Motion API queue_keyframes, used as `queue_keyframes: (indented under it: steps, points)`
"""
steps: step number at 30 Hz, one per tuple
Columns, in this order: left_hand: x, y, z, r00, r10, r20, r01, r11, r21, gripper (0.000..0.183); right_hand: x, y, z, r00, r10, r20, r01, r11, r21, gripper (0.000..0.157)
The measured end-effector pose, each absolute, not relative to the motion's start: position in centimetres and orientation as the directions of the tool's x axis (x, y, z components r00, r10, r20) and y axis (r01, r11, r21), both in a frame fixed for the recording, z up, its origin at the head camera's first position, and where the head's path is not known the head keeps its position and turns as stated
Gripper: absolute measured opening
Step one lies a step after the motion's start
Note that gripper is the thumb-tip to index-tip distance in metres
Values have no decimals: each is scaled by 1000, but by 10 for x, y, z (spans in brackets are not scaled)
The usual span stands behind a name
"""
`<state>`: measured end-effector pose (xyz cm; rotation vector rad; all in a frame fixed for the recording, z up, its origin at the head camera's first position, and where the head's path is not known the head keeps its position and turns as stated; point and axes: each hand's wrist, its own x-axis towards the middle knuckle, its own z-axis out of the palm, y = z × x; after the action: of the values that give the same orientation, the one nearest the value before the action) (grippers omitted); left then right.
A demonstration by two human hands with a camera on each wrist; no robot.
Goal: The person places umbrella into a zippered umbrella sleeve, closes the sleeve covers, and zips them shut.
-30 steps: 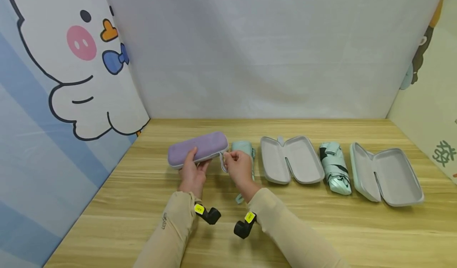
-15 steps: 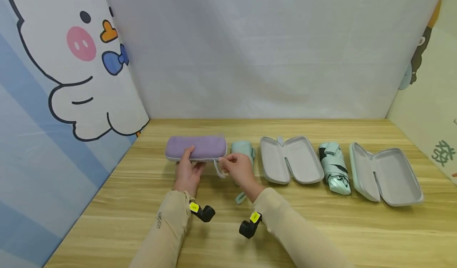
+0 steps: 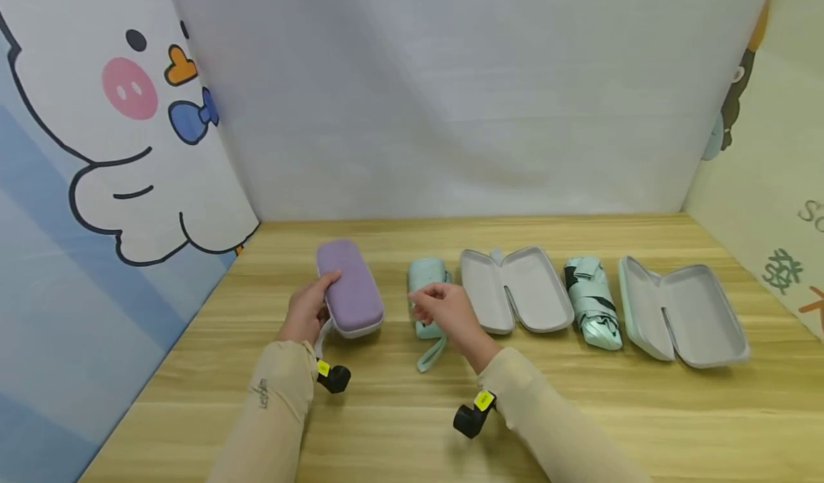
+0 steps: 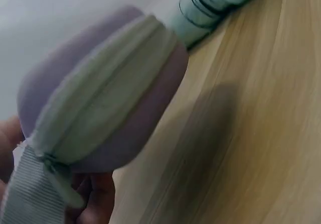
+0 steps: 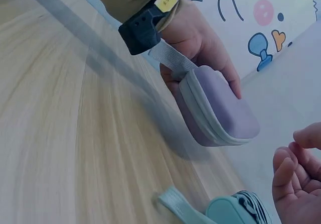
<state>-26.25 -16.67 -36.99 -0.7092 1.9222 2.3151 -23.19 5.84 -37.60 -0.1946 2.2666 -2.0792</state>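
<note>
Pinched one-sidedly by my left grip (image 3: 305, 313), the purple case (image 3: 350, 286) could tip toward the mint bundle (image 3: 425, 273); my right grip (image 3: 449, 313) curls empty.

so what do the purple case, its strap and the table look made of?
Purple case: likely fabric-covered shell, matte, holds its rounded form.
Strap: probably woven webbing, dull, finely ribbed.
Table: wood or wood-look covering, streaked grain, faint sheen; can't tell which.
</note>
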Motion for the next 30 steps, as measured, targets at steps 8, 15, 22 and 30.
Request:
queue_keyframes:
  steps: [8,15,22,30]
  points:
    - [-271,-168,-380,-907,-226,-354,-369,24,929,54,-225,67,-375,-988,-148,40,-51,71,-996,15]
    - [-271,-173,-383,-909,-252,-333,-375,144,916,50,-228,69,-389,-989,-141,48,-62,95,-994,19]
    - [-266,-172,-384,-949,-266,-168,-295,563,772,47,-225,72,-387,-989,-130,66,-77,85,-993,17]
    - [-260,-128,-374,-954,-157,257,20,819,574,47,-231,100,-374,-984,-15,178,-175,289,-941,20]
